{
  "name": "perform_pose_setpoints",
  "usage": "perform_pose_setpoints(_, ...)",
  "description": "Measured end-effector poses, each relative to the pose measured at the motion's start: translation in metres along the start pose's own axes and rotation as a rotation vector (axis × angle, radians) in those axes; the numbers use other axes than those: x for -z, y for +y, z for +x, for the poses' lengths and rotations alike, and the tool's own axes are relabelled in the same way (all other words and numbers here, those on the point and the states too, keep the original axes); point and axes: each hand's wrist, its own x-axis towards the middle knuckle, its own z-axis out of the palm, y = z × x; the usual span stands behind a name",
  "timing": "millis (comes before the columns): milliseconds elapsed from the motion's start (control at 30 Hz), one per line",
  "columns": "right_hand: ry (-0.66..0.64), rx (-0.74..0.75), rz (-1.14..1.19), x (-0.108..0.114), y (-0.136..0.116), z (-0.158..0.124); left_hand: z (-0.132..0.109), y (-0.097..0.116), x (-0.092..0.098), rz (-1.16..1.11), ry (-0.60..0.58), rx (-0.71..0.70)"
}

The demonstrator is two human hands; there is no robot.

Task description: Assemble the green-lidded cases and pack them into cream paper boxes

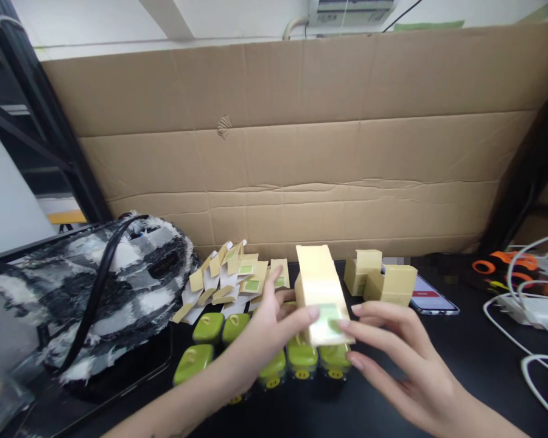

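Observation:
A tall pale-yellow paper box [320, 280] with a green label is held tilted above the table in my left hand [269, 322], thumb on the label side, fingers behind. My right hand [402, 353] is at its lower right corner, fingers apart, index fingertip at the label's edge; whether it presses is hard to tell. Beneath are several green-lidded clear containers [209, 328] in rows, some with yellow face stickers. Behind my left hand lies a pile of flattened paper boxes [231, 277]. Two more pale-yellow boxes [395, 286] stand behind my right hand.
A black-and-white fuzzy bag [132, 280] with a black strap is at left. On the right lie a phone [432, 295], white cables with a charger [536, 311], and an orange-and-black object [506, 267]. A cardboard wall [292, 152] closes off the back of the black table [466, 353].

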Motion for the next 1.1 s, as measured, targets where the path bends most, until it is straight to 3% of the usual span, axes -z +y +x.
perform_pose_setpoints(100,0.075,-0.001,0.003,0.001,-0.012,0.002,0.019,0.016,-0.001,0.074,-0.052,-0.037)
perform_pose_setpoints(233,0.065,0.107,0.082,-0.009,-0.026,0.0,0.062,0.03,-0.01,0.58,-0.135,-0.142)
perform_pose_setpoints(333,0.127,0.153,0.1,-0.016,-0.027,-0.001,0.097,0.02,-0.02,0.806,-0.206,-0.088)
perform_pose_setpoints(467,0.098,0.129,0.07,-0.01,-0.025,0.0,0.124,-0.007,-0.034,1.154,-0.196,0.013)
perform_pose_setpoints(533,0.093,0.111,0.061,-0.006,-0.025,0.001,0.128,-0.014,-0.037,1.273,-0.219,0.045)
perform_pose_setpoints(633,0.119,0.08,0.056,-0.004,-0.025,0.0,0.127,-0.007,-0.032,1.405,-0.245,0.031)
perform_pose_setpoints(767,0.108,0.113,0.06,-0.003,-0.024,-0.001,0.124,0.02,-0.003,1.602,-0.246,-0.001)
perform_pose_setpoints(867,0.079,0.114,0.072,-0.004,-0.022,-0.002,0.12,0.031,0.022,1.784,-0.335,-0.009)
perform_pose_setpoints(967,0.09,0.149,0.085,-0.006,-0.02,-0.001,0.115,0.029,0.035,1.921,-0.4,-0.006)
perform_pose_setpoints(1100,0.133,0.199,0.064,-0.005,-0.019,0.004,0.109,0.022,0.035,1.966,-0.382,-0.092)
